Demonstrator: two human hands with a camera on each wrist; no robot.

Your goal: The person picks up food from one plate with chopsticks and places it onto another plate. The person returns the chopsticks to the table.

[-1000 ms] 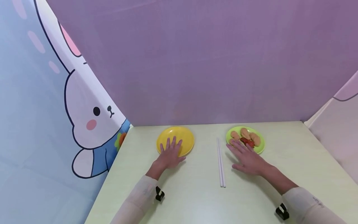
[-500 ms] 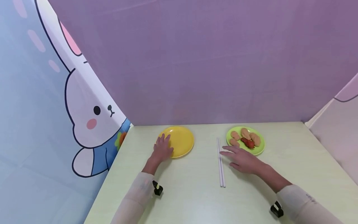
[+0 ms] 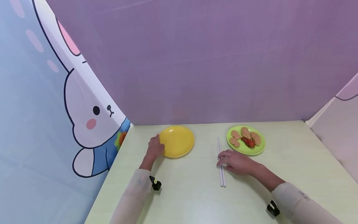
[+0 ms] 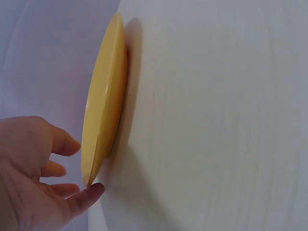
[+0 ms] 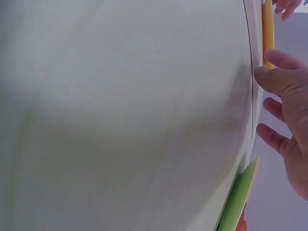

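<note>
A round yellow plate (image 3: pixel 178 142) with nothing on it lies toward the back of the table. My left hand (image 3: pixel 155 147) is at its left rim with loosely bent fingers. In the left wrist view one fingertip (image 4: pixel 96 190) meets the plate's lower edge, while the thumb seems just short of the rim. Two white chopsticks (image 3: pixel 222 179) lie side by side, pointing away from me. Over them hovers my right hand (image 3: pixel 237 164), fingers bent and apart; the right wrist view shows nothing gripped, and whether a fingertip touches the chopsticks I cannot tell.
Right of the chopsticks stands a green plate (image 3: pixel 247 151) bearing several tan fried-looking food pieces (image 3: pixel 255 138) and a red piece (image 3: pixel 248 142). Behind the pale table (image 3: pixel 193 199) rises a purple cloth wall (image 3: pixel 207 62). A rabbit-printed curtain (image 3: pixel 42 130) hangs at the left.
My left hand has slid from over the yellow plate to its left rim. My right hand has moved left from the green plate to above the chopsticks, its fingers bending more.
</note>
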